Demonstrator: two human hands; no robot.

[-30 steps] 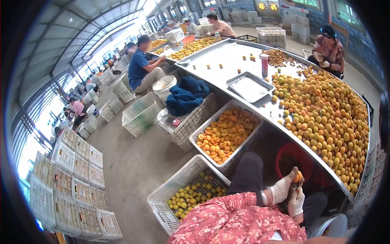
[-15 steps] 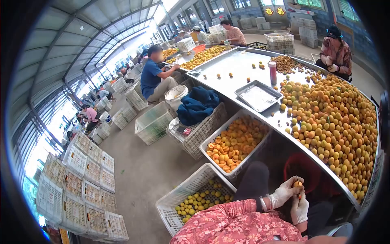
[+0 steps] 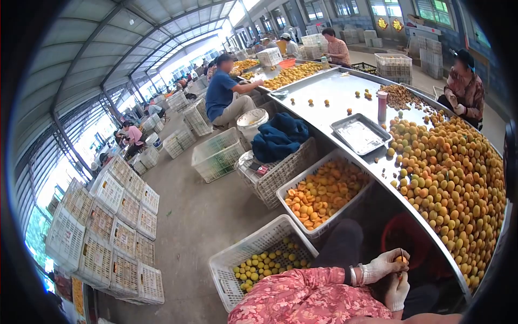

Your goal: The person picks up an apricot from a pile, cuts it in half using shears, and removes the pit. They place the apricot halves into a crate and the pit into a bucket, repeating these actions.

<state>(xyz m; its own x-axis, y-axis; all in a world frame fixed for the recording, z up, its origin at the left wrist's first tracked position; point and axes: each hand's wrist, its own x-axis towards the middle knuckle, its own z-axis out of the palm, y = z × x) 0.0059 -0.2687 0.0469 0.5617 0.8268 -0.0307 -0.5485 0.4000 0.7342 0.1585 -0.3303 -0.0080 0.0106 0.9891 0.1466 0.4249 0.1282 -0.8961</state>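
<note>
Both my hands wear white gloves and meet low at the right, over my lap. My left hand (image 3: 380, 265) comes out of a red floral sleeve and grips an orange apricot (image 3: 401, 260). Just below it, my right hand (image 3: 397, 290) is closed around a small knife (image 3: 401, 252) whose thin blade sticks up at the fruit. A big heap of apricots (image 3: 453, 183) covers the steel table (image 3: 334, 100) to my right. Beside my knee stand a white crate of halved apricots (image 3: 324, 191) and a white crate of small yellow-green fruit (image 3: 264, 264).
A red bucket (image 3: 402, 235) sits under the table edge. On the table are a metal tray (image 3: 360, 134) and a red bottle (image 3: 382, 105). A basket holds a blue cloth (image 3: 278, 135). Other people sit around the table. Stacked white crates (image 3: 102, 232) line the left floor.
The view has swung left and down, so everything shifts right and lower. My hands stay together on the apricot, lower in view than before.
</note>
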